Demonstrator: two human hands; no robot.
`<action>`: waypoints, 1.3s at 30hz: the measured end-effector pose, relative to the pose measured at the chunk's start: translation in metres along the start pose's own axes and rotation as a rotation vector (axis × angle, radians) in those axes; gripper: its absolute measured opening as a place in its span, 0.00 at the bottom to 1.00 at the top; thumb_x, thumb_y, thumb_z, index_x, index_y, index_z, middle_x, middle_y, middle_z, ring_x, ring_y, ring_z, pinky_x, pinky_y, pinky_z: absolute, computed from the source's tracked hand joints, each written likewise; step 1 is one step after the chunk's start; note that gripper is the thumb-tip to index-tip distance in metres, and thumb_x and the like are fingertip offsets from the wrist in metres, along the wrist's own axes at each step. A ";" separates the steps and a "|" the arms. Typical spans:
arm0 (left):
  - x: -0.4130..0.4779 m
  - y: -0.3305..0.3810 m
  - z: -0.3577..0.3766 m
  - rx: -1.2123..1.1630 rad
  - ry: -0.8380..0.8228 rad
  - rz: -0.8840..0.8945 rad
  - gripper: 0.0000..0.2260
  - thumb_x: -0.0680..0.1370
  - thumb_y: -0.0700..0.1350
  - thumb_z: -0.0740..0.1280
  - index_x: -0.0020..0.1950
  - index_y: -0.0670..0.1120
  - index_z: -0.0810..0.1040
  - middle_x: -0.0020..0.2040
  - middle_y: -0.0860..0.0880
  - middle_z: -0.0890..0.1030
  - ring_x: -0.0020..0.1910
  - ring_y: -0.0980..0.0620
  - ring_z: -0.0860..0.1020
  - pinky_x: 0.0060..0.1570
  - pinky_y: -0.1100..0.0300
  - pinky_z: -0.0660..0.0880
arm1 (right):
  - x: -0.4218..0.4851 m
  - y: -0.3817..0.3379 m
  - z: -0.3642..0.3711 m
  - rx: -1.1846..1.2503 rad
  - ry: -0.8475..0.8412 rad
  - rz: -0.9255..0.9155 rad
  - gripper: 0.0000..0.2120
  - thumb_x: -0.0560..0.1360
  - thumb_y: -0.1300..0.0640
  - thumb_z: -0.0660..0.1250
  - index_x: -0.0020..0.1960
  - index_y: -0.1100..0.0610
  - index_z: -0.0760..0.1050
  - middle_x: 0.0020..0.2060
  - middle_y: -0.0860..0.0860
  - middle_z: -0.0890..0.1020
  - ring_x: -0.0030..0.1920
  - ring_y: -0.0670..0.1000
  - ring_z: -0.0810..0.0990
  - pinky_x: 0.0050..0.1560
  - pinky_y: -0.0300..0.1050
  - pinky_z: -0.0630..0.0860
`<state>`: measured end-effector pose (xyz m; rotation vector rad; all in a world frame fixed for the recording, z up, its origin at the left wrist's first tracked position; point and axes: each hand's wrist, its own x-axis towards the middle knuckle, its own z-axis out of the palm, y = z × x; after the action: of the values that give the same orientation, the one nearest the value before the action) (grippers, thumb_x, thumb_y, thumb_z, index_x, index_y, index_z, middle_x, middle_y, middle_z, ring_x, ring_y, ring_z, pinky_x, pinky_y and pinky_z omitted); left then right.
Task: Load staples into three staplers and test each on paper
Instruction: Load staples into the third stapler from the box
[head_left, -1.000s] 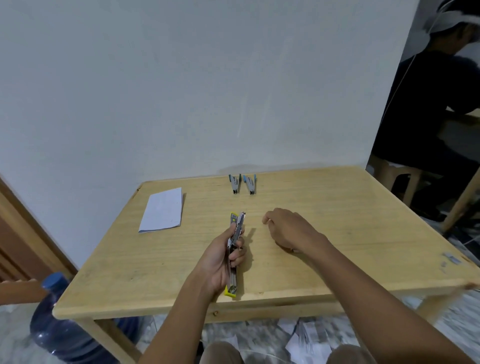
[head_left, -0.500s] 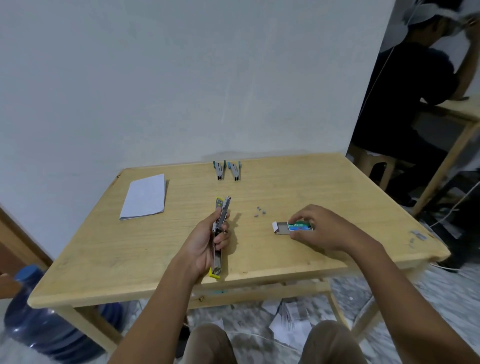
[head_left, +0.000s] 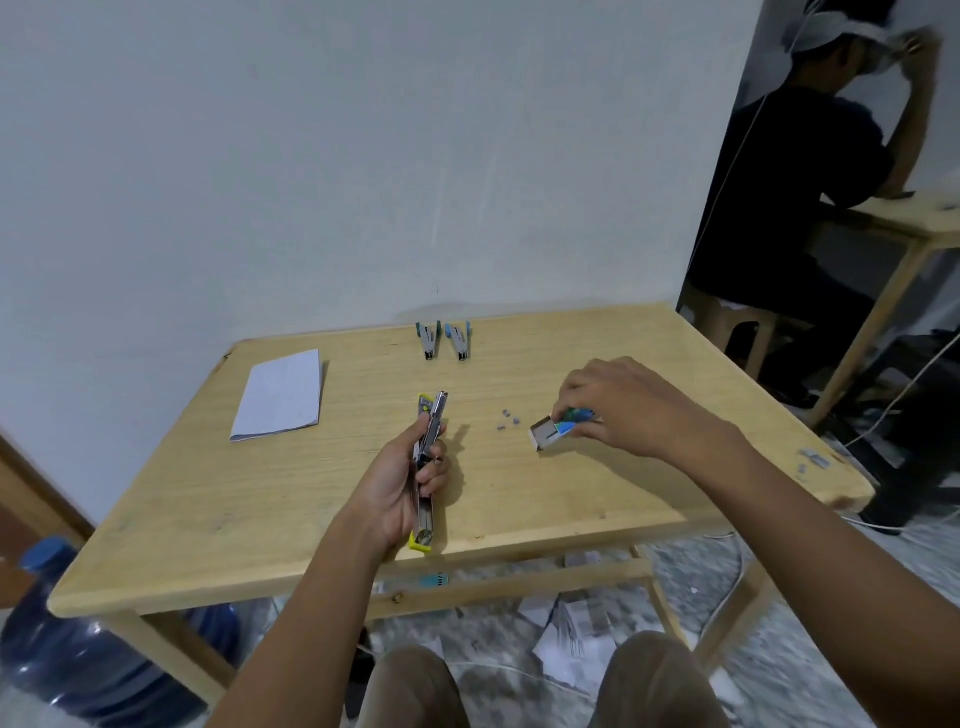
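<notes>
Stapler (head_left: 427, 519) lies lengthwise pointing away, gripped by left hand (head_left: 397, 480); right hand (head_left: 618, 405) pinches staple box (head_left: 549, 432).

I can read no text from here. The staple box (head_left: 563, 423) carries a blue-green printed label, but its lettering is too small and blurred for me to make out. The sheet of paper (head_left: 280, 395) shows only faint grey marks, none legible, and I see no brand on the staplers (head_left: 444, 340)
</notes>
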<state>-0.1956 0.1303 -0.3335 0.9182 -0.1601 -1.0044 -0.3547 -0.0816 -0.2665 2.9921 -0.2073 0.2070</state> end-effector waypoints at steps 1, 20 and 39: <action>0.000 0.000 0.000 0.006 0.003 0.001 0.10 0.83 0.49 0.59 0.48 0.43 0.72 0.27 0.51 0.69 0.17 0.58 0.62 0.15 0.66 0.59 | 0.001 -0.001 0.000 0.000 -0.021 -0.003 0.13 0.77 0.46 0.67 0.61 0.42 0.77 0.58 0.40 0.78 0.59 0.46 0.73 0.56 0.44 0.65; 0.000 0.000 0.001 0.000 -0.003 0.000 0.10 0.82 0.49 0.61 0.49 0.43 0.73 0.29 0.50 0.69 0.17 0.58 0.62 0.15 0.66 0.60 | 0.015 0.000 0.029 0.281 -0.234 0.200 0.13 0.79 0.42 0.61 0.59 0.42 0.80 0.60 0.45 0.76 0.59 0.50 0.75 0.57 0.52 0.74; 0.004 0.002 -0.002 -0.019 -0.019 -0.013 0.10 0.82 0.49 0.61 0.48 0.43 0.72 0.29 0.50 0.70 0.18 0.58 0.62 0.15 0.66 0.59 | 0.019 -0.005 0.031 0.419 -0.024 0.251 0.09 0.78 0.52 0.65 0.50 0.55 0.82 0.48 0.45 0.81 0.49 0.47 0.79 0.49 0.45 0.76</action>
<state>-0.1914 0.1291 -0.3349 0.8936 -0.1601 -1.0256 -0.3311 -0.0836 -0.2946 3.3757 -0.6146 0.2699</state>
